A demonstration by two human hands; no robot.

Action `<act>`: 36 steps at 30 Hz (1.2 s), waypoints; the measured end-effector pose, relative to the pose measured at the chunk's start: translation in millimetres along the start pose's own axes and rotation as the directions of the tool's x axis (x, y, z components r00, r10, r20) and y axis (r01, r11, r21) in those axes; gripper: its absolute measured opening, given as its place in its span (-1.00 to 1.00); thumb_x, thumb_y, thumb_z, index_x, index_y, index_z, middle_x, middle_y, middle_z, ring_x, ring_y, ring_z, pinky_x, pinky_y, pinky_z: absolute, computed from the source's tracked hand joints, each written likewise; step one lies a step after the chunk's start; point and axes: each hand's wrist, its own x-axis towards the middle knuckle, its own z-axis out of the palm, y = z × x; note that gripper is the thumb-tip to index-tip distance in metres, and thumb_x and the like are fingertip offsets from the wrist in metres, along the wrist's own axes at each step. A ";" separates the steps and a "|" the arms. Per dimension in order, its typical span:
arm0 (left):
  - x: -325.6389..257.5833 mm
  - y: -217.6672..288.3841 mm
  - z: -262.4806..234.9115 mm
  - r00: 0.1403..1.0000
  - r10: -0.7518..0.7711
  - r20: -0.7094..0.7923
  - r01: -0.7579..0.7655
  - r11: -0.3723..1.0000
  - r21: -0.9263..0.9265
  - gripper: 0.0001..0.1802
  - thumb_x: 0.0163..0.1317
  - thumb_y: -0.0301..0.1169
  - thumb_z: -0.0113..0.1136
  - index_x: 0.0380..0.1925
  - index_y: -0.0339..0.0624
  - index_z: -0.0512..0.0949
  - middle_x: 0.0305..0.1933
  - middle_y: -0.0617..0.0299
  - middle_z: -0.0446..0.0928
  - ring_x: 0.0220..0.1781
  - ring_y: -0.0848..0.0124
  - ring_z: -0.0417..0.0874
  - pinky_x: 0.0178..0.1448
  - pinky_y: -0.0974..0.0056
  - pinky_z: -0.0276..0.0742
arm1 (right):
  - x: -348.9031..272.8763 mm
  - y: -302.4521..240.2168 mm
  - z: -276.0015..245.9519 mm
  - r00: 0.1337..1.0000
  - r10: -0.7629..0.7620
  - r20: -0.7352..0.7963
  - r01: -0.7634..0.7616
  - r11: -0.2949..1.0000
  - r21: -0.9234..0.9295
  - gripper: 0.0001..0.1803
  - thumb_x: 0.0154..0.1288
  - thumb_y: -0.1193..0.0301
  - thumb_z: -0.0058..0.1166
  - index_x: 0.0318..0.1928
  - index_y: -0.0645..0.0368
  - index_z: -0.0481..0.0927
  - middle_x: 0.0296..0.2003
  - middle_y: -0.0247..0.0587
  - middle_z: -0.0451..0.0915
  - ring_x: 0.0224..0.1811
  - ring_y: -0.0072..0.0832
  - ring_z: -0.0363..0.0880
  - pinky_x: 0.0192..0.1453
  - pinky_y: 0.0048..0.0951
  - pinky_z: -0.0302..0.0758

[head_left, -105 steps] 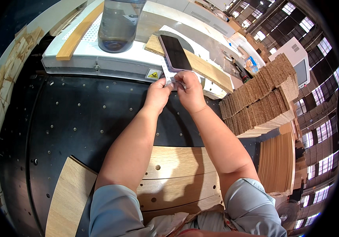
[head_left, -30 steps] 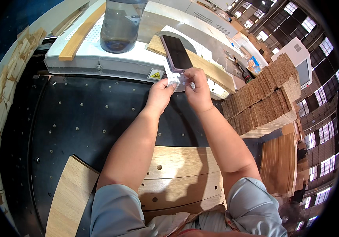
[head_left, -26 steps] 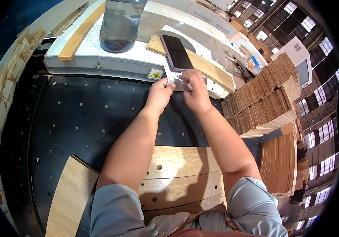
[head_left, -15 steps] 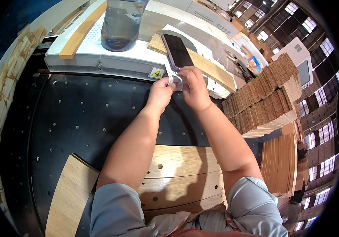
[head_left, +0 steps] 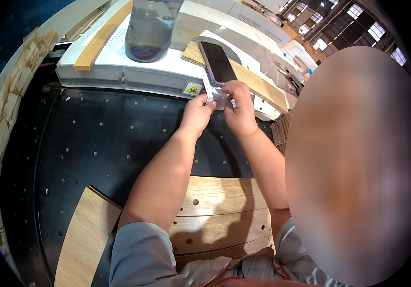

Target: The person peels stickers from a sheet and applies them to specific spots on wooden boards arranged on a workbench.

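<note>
My left hand [head_left: 197,115] is closed, thumb and fingers pinching the near side of a small, crinkled clear plastic packet [head_left: 218,99]. My right hand [head_left: 240,109] pinches the packet's other side with bent fingers. What lies inside the packet is too small to make out. Just beyond my fingers, a dark-screened phone [head_left: 219,63] leans on a narrow wooden strip [head_left: 263,88] on the white machine bed. Both hands are above the far edge of a black work surface [head_left: 114,138] dotted with round studs.
A large clear bottle [head_left: 150,36] holding some liquid and a wooden slat [head_left: 102,38] stand on the white machine bed [head_left: 83,71]. Wood-grain panels with holes [head_left: 215,191] lie close to my body, another board [head_left: 83,234] at the left. A blurred oval hides the right side.
The clear packet is slightly more spread between my fingers, and the right fingers have shifted a little. A large blurred patch now covers the stacked boards at right.
</note>
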 end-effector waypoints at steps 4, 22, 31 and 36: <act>-1.7 -1.3 3.0 1.000 -0.017 -0.022 0.018 1.000 0.025 -0.79 0.26 -0.53 0.13 -0.12 -0.29 0.60 -0.25 0.29 0.60 -0.28 0.57 0.50 -0.14 0.40 0.42 | -15.8 -18.2 -15.2 0.921 0.381 -0.087 -0.259 0.762 0.593 -0.53 0.01 0.84 -0.05 -0.06 0.16 0.44 -0.09 -0.25 0.45 -0.06 -0.46 0.43 -0.16 -0.48 0.48; -25.0 65.7 58.6 0.850 0.505 -0.150 -0.356 0.761 0.542 -0.68 0.16 -0.56 0.08 -0.04 -0.30 0.41 -0.11 0.16 0.45 -0.09 0.37 0.47 0.07 0.30 0.40 | -257.0 -197.1 -307.8 0.608 0.791 -0.062 0.045 0.044 0.998 -0.73 0.16 0.69 0.09 -0.11 0.20 0.49 -0.18 -0.17 0.59 -0.21 -0.40 0.60 -0.19 -0.40 0.51; -210.1 12.3 360.4 0.488 0.243 0.839 -0.842 0.384 0.379 -0.51 0.00 -0.55 0.20 0.02 -0.17 0.44 0.05 0.07 0.43 0.11 0.17 0.46 0.23 0.15 0.35 | -423.3 -248.3 -402.0 0.191 0.839 -0.510 0.227 0.468 0.854 -0.92 0.27 0.52 0.12 -0.24 0.16 0.50 -0.34 -0.27 0.60 -0.35 -0.51 0.57 -0.29 -0.50 0.48; -301.5 -3.8 509.1 -0.148 0.031 0.989 -0.989 0.028 -0.148 -0.35 -0.10 -0.51 0.28 0.12 -0.14 0.41 0.28 0.04 0.34 0.34 0.00 0.29 0.40 0.03 0.20 | -442.9 -232.9 -451.6 0.080 0.755 -0.651 0.095 0.644 0.759 -0.90 0.26 0.50 0.16 -0.27 0.18 0.50 -0.40 -0.36 0.54 -0.40 -0.63 0.49 -0.29 -0.61 0.42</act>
